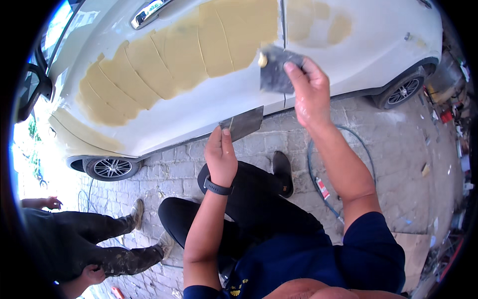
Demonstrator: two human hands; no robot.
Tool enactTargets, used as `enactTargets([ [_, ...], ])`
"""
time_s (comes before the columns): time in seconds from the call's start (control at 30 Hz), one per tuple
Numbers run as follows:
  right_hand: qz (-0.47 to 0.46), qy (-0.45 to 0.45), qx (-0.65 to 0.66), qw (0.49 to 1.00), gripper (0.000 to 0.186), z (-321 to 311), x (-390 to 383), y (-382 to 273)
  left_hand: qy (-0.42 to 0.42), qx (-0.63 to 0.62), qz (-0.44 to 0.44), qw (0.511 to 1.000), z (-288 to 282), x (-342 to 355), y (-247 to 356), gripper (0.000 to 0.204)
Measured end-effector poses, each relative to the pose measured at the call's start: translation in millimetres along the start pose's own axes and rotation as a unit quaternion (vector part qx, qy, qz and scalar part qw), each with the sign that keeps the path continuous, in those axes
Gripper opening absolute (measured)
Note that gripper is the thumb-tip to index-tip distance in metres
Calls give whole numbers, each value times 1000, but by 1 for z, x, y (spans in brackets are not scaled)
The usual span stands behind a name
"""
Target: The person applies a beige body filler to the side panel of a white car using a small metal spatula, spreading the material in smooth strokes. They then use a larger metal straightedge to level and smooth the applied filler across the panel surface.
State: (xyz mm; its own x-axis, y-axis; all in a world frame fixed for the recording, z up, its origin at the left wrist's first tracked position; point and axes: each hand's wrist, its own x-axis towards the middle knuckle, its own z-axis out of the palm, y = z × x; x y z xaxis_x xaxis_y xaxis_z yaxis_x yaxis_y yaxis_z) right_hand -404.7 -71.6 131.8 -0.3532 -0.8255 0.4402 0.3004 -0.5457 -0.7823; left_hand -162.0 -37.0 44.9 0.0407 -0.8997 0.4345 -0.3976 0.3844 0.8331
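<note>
A: Which markings appear?

B: Navy shirt (pixel 298 254): yellow emblem (pixel 236 292) with small yellow lettering (pixel 243 282) beside it. Red-and-white tube (pixel 322 188), beside the hose (pixel 310 159): printed label. Black shoe (pixel 282 168): small orange mark (pixel 285 189).

A: Which are legible?

B: None; the lettering and the label are too small and blurred for any word or number to be read.

Car (pixel 328 70) across the far side, two hands before it!
Filler (pixel 184 50) on its doors, left hand (pixel 221 157) and its plate (pixel 244 124) mid-scene, right hand (pixel 313 92) with a second plate (pixel 274 74) farther right; co-worker (pixel 74 234) near left, hose (pixel 310 164) and tube (pixel 322 188) together on the paving (pixel 398 139) at right.
</note>
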Motion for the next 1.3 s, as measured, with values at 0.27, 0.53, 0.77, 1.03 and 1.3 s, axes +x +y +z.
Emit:
enactTargets([
  [0.27, -578, -57, -586, 565, 21, 22, 122, -71, 55, -254, -110, 959, -8, -8, 1, 30],
  [0.53, -571, -45, -616, 541, 22, 15, 138, -44, 46, -351, -136, 925, -21, -7, -3, 14],
  [0.77, -542, -66, -615, 569, 37, -22, 111, 14, 56, -365, -119, 921, -23, 5, 9, 16],
  [1.03, -519, -36, -612, 596, 29, -55, 73, 85, 32, -397, -98, 912, -26, 6, 3, 15],
  [1.3, -442, -114, -639, 620, 35, -70, 32, 92, 64, -370, -123, 919, -17, 10, 20, 16],
])
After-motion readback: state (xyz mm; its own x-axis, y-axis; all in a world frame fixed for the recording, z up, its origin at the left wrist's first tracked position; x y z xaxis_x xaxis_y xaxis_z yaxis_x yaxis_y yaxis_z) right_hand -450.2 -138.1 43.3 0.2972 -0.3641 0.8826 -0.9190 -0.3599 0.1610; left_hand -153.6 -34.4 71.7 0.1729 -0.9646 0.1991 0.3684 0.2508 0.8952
